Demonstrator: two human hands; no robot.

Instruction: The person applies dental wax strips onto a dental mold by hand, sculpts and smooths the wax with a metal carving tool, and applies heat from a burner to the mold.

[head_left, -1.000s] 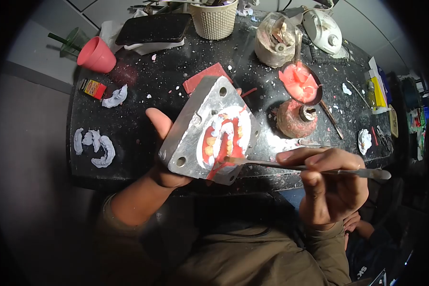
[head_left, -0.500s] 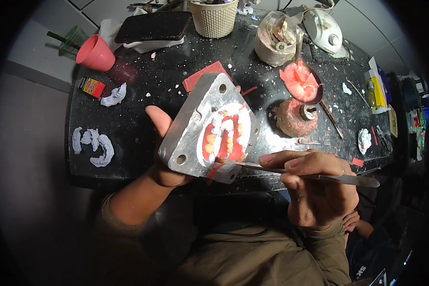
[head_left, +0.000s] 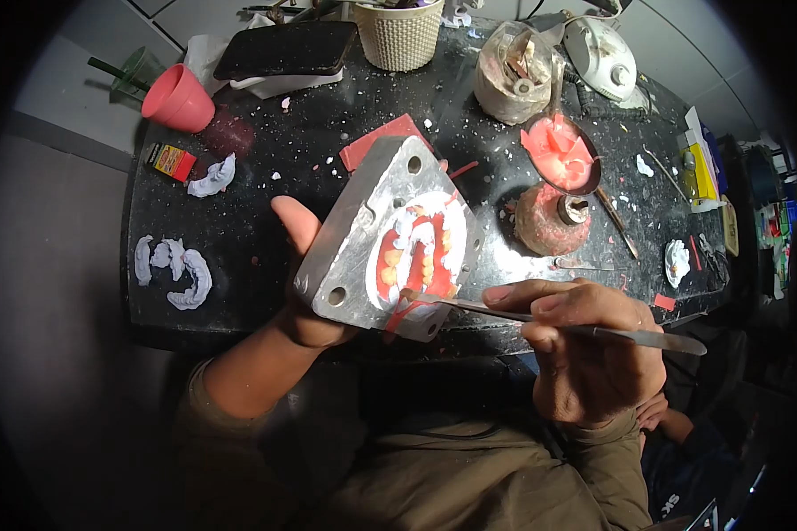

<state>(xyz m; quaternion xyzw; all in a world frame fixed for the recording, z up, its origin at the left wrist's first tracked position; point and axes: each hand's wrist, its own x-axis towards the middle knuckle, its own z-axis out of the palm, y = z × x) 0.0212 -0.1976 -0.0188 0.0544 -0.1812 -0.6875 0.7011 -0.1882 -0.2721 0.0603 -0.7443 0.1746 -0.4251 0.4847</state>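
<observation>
My left hand (head_left: 305, 265) is wrapped round the underside of a metal denture flask (head_left: 350, 257), its thumb showing along the left edge. Set in white plaster in the flask is a denture (head_left: 427, 276) of red wax with yellowish teeth. My right hand (head_left: 598, 350) grips a thin metal wax spatula (head_left: 629, 334) between thumb and fingers. The spatula's tip touches, or hovers just over, the lower end of the denture by the plaster. A red wax strip (head_left: 397, 319) runs from there to the flask's lower edge.
Behind the flask lies a pink wax sheet (head_left: 363, 152). A pan of pink wax pieces (head_left: 562, 159) sits above a wax-spattered burner (head_left: 540, 221) at right. White plaster pieces (head_left: 190, 279), a matchbox (head_left: 170, 163) and a pink cup (head_left: 179, 99) stand left. Another person's hand (head_left: 653, 411) shows lower right.
The spatula's tip has shifted very slightly at the denture's lower end. My left hand and the flask stay practically still.
</observation>
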